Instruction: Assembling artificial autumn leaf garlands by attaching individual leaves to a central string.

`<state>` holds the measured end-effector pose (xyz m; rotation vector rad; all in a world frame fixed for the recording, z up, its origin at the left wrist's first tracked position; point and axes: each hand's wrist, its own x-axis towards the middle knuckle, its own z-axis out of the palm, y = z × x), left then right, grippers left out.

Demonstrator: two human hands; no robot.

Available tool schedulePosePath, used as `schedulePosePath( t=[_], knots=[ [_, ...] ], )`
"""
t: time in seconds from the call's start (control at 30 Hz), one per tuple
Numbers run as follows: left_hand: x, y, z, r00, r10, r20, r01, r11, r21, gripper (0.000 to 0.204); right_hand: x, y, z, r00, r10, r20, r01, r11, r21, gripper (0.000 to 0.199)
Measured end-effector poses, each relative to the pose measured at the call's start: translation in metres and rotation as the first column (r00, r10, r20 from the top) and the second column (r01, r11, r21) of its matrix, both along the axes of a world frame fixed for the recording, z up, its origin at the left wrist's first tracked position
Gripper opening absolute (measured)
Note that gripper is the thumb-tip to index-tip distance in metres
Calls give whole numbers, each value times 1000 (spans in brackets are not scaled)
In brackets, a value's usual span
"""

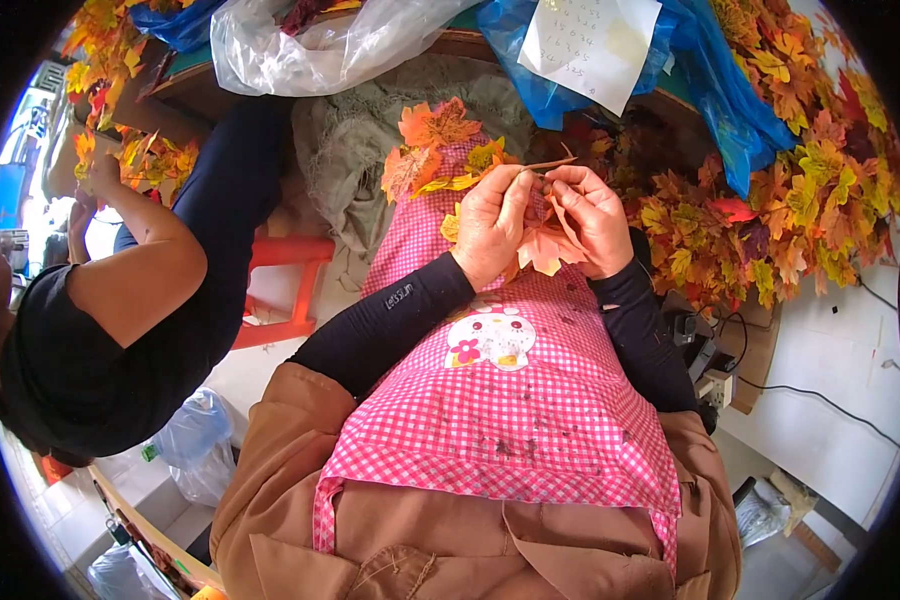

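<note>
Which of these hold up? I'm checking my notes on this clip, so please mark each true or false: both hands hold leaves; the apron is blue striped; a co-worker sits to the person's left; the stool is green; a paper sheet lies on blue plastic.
1. Both the left hand and the right hand hold the orange leaves: true.
2. The apron is blue striped: false, it is pink-and-white checked.
3. A co-worker sits to the person's left: true.
4. The stool is green: false, it is orange-red.
5. A paper sheet lies on blue plastic: true.
</note>
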<state>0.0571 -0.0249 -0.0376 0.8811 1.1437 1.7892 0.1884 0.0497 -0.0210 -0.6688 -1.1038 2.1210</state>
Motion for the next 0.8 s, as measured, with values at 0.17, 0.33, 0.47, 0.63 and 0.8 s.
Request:
schedulePosePath(
  t=[0.17,0.33,0.47,0.63,0.8],
  knots=[
    [0,0,-2,1000,-18,-1,18,1000,-10,14,1,0,-3,997,-15,-72,13,1000,-27,16],
    [-2,-1,0,991,19,-131,-22,1000,-16,13,1,1,-1,997,-7,-76,5,1000,-29,16],
    [-2,-2,3,967,53,-248,-56,998,-8,11,0,0,2,999,-4,-43,5,999,34,15],
    [-1,-3,6,938,82,-337,-76,997,30,10,-5,-7,12,998,-50,40,44,990,135,14],
    [-3,0,3,964,87,-249,-85,996,19,10,-3,-6,11,993,-92,79,77,982,171,13]
  ],
)
